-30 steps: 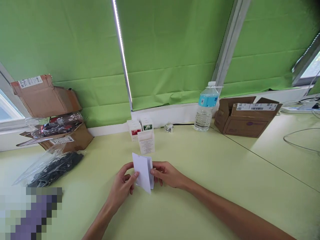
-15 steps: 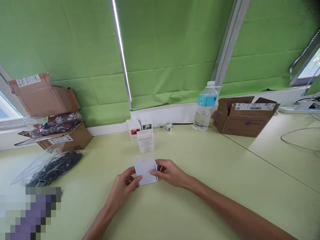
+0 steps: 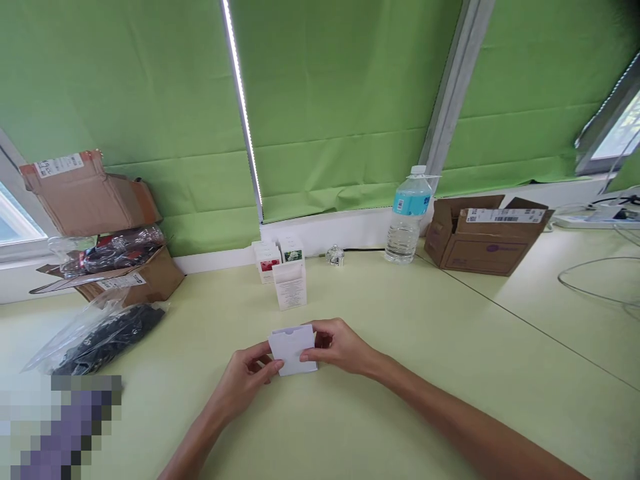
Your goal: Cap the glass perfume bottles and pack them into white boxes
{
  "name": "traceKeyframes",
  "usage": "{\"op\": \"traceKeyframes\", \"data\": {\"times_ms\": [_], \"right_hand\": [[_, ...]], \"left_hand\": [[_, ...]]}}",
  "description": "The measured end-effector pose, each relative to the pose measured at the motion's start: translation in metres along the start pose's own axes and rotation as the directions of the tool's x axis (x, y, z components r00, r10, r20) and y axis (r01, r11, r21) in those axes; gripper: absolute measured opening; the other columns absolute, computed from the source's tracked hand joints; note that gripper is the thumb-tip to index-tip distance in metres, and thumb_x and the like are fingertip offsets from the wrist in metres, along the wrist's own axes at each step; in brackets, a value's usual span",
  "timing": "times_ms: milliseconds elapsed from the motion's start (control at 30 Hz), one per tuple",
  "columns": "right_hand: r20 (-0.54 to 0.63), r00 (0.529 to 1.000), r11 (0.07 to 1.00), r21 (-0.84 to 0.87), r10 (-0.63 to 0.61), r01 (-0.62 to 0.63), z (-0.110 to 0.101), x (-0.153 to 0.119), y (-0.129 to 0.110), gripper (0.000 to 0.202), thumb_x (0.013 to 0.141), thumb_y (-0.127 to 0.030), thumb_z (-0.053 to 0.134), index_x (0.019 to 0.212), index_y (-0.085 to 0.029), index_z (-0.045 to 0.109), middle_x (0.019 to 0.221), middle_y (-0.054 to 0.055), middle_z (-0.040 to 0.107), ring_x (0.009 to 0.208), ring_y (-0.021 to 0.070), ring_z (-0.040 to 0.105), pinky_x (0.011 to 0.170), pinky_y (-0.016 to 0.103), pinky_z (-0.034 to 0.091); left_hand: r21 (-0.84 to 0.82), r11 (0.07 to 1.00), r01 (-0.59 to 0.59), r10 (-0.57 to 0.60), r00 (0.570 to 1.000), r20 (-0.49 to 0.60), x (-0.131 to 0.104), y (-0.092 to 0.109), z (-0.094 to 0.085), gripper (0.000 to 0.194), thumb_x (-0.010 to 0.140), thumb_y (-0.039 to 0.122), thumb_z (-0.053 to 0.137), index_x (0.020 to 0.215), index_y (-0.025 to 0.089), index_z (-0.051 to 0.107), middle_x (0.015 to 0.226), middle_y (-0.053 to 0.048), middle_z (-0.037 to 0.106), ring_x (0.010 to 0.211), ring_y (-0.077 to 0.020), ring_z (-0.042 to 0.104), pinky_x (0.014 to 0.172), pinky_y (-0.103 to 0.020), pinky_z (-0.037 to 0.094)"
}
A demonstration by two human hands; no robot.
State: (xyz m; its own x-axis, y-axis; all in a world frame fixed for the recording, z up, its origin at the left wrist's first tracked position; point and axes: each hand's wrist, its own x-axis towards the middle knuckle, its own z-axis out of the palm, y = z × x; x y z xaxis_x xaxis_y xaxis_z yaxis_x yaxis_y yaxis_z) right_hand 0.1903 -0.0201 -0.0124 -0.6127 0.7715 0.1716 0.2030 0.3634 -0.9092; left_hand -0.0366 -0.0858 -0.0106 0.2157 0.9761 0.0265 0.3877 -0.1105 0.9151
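Observation:
A small white carton point(image 3: 295, 351) is held upright between my two hands just above or on the table; its blank face is toward me and a curved notch shows at its top edge. My left hand point(image 3: 247, 371) pinches the left side, thumb on the front and fingers behind. On the right side, my right hand point(image 3: 337, 345) grips with the thumb across the front and the index finger near the upper corner. Beyond it stands a white box with small print point(image 3: 291, 287), its top flap raised. Behind that are white boxes with a red flower picture point(image 3: 270, 265) and a white flower picture point(image 3: 293, 255).
A silvery ornament point(image 3: 335, 255), a large water bottle point(image 3: 406, 217) and an open cardboard box point(image 3: 487, 243) line the back. At left are stacked cardboard boxes point(image 3: 93, 197) and a plastic bag with dark contents point(image 3: 107, 340). Cables point(image 3: 595, 260) lie at right.
The white carton has tipped and moved slightly down, so its notched top edge now shows. My right thumb has slid lower on its front. Both hands keep hold.

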Motion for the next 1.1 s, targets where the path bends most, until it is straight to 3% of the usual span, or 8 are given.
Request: {"op": "traceKeyframes", "data": {"times_ms": [133,267,400,600,667,800,933,1100], "right_hand": [[0.002,0.999,0.998,0.051,0.034,-0.034,-0.001,0.000,-0.001,0.040,0.066,-0.050,0.073,0.083,-0.014,0.068,0.065,-0.001,0.056,0.056,0.0101,0.044,0.048,0.022,0.037],[0.005,0.998,0.991,0.116,0.058,-0.059,-0.012,0.000,-0.009,0.042,0.067,-0.049,0.072,0.090,-0.014,0.069,0.070,0.001,0.061,0.055,0.0105,0.048,0.048,0.023,0.040],[-0.031,0.998,0.988,0.147,0.050,-0.045,-0.030,0.003,-0.015,0.042,0.071,-0.049,0.069,0.095,-0.014,0.069,0.079,0.004,0.065,0.056,0.0106,0.052,0.048,0.023,0.043],[-0.173,0.984,0.985,0.172,0.037,-0.007,-0.058,0.008,-0.013,0.040,0.072,-0.048,0.069,0.094,-0.014,0.067,0.077,0.004,0.065,0.052,0.0102,0.052,0.046,0.023,0.044],[-0.218,0.976,0.984,0.177,0.032,0.007,-0.065,0.008,-0.013,0.039,0.071,-0.047,0.069,0.093,-0.015,0.067,0.073,0.003,0.063,0.052,0.0106,0.052,0.046,0.024,0.045],[-0.259,0.965,0.983,0.183,0.025,0.024,-0.073,0.005,-0.014,0.038,0.072,-0.047,0.069,0.092,-0.015,0.067,0.072,0.003,0.063,0.052,0.0108,0.053,0.046,0.023,0.045],[-0.314,0.949,0.972,0.222,-0.005,0.078,-0.074,0.012,-0.023,0.036,0.071,-0.046,0.070,0.089,-0.014,0.067,0.071,0.003,0.064,0.051,0.0107,0.053,0.045,0.024,0.046],[-0.391,0.915,0.954,0.221,-0.102,0.201,-0.074,0.043,-0.042,0.037,0.070,-0.047,0.071,0.087,-0.015,0.066,0.066,0.002,0.064,0.050,0.0117,0.055,0.045,0.025,0.047]], "left_hand": [[0.060,0.998,-0.032,0.033,0.999,-0.016,0.001,-0.002,-0.001,0.036,0.079,0.044,0.058,0.109,0.025,0.067,0.080,-0.003,0.067,0.064,-0.0133,0.055,0.060,-0.025,0.045],[0.002,0.998,-0.060,0.060,0.989,-0.133,0.014,-0.001,-0.010,0.046,0.080,0.045,0.056,0.120,0.023,0.058,0.111,-0.009,0.064,0.081,-0.0178,0.061,0.065,-0.028,0.052],[0.084,0.992,-0.098,0.121,0.932,-0.341,0.041,0.008,-0.021,0.043,0.082,0.046,0.053,0.120,0.024,0.053,0.127,-0.010,0.054,0.092,-0.0199,0.061,0.073,-0.034,0.054],[0.298,0.906,-0.300,0.402,0.831,-0.385,0.096,0.015,-0.011,0.045,0.078,0.035,0.062,0.121,0.030,0.052,0.144,-0.006,0.036,0.131,-0.0253,0.036,0.102,-0.042,0.038],[0.262,0.917,-0.301,0.386,0.836,-0.390,0.111,0.014,-0.005,0.047,0.076,0.032,0.064,0.122,0.030,0.052,0.142,-0.005,0.039,0.132,-0.0252,0.036,0.103,-0.042,0.037],[0.057,0.953,-0.298,0.298,0.886,-0.354,0.126,0.011,-0.001,0.045,0.074,0.032,0.065,0.116,0.025,0.052,0.122,-0.006,0.057,0.109,-0.0219,0.057,0.092,-0.037,0.044],[0.005,0.958,-0.286,0.273,0.909,-0.315,0.124,0.013,-0.007,0.035,0.073,0.033,0.065,0.105,0.021,0.056,0.108,-0.005,0.064,0.092,-0.0189,0.063,0.084,-0.034,0.049],[-0.096,0.958,-0.270,0.257,0.958,-0.128,0.114,0.025,-0.013,0.039,0.069,0.028,0.069,0.106,0.019,0.058,0.106,-0.007,0.067,0.092,-0.0207,0.065,0.084,-0.036,0.050]]}}
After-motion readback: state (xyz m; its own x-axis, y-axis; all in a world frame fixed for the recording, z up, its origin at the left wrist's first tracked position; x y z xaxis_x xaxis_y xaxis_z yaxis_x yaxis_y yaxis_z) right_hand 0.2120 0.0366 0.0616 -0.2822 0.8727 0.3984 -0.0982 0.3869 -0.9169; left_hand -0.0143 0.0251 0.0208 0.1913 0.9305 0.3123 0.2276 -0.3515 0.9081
